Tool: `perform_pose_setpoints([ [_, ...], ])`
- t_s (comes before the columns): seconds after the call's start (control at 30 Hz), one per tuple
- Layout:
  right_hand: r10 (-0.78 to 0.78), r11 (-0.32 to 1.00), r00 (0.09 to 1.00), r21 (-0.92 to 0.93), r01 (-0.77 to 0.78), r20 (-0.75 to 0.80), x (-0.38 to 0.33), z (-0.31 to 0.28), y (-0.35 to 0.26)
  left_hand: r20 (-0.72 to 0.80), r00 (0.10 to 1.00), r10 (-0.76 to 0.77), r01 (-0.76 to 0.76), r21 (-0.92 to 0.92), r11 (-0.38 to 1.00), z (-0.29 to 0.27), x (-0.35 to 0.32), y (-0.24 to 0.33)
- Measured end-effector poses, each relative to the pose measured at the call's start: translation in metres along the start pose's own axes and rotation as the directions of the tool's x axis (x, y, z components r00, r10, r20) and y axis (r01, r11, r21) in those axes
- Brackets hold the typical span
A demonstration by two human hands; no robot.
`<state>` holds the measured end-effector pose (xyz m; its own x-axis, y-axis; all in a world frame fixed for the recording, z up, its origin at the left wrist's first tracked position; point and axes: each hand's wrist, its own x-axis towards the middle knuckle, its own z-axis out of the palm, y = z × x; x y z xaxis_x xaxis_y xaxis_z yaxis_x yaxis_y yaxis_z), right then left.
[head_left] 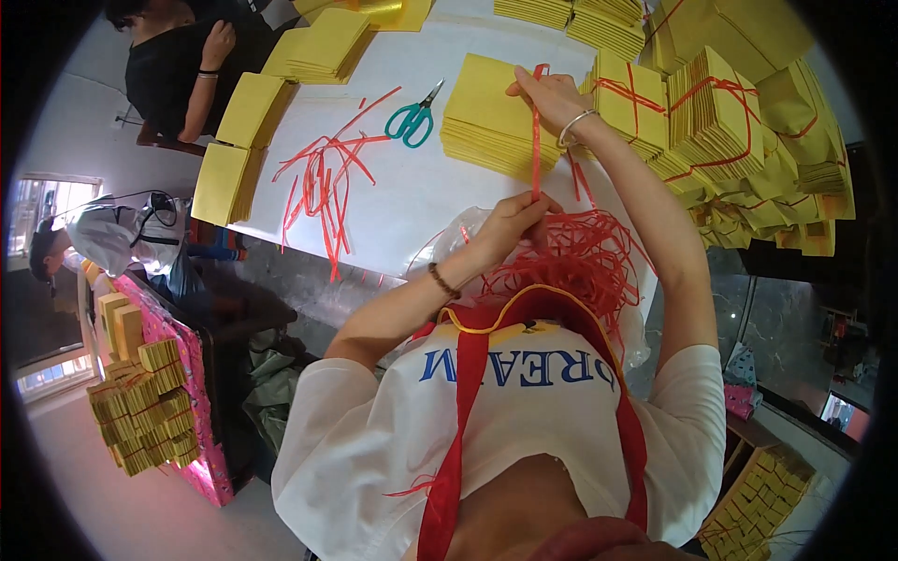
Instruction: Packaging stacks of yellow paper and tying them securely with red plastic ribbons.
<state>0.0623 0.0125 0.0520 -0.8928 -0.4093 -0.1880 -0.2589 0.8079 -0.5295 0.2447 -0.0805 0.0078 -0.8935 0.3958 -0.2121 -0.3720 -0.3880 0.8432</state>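
A stack of yellow paper sheets [477, 103] lies on the white tabletop in front of me. A flat red plastic ribbon [536, 154] runs taut down over the stack's near right side. My left hand [514, 224] is closed on its lower end, below the stack. My right hand [557, 101], over the stack's far right part, has its fingers bent round the upper stretch, whose tip sticks out past them. A tangled heap of red ribbon [580, 257] lies between my arms, against my red apron [472, 374].
Teal-handled scissors [412, 122] and loose cut ribbon strips [323, 187] lie left of the stack. Tied yellow bundles [716, 107] crowd the right. More yellow stacks [248, 112] line the left edge, near a seated person [187, 75]. A pink-covered table [201, 411] bears small bundles.
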Motion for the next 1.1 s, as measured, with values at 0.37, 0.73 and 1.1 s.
perform_pose_setpoints([
  [0.37,-0.037,0.832,0.993,0.554,-0.033,0.114,-0.012,0.001,0.005,-0.007,0.979,0.205,-0.167,0.554,0.815,-0.019,0.069,0.247],
  [0.73,0.091,0.766,0.992,0.631,-0.124,0.083,0.000,-0.001,0.015,0.095,0.994,-0.050,-0.100,0.990,-0.099,-0.054,0.138,0.121],
  [1.1,0.013,0.937,0.993,0.349,0.030,-0.118,0.050,-0.023,0.020,0.037,0.986,0.162,-0.069,0.979,0.194,-0.063,0.101,0.115],
])
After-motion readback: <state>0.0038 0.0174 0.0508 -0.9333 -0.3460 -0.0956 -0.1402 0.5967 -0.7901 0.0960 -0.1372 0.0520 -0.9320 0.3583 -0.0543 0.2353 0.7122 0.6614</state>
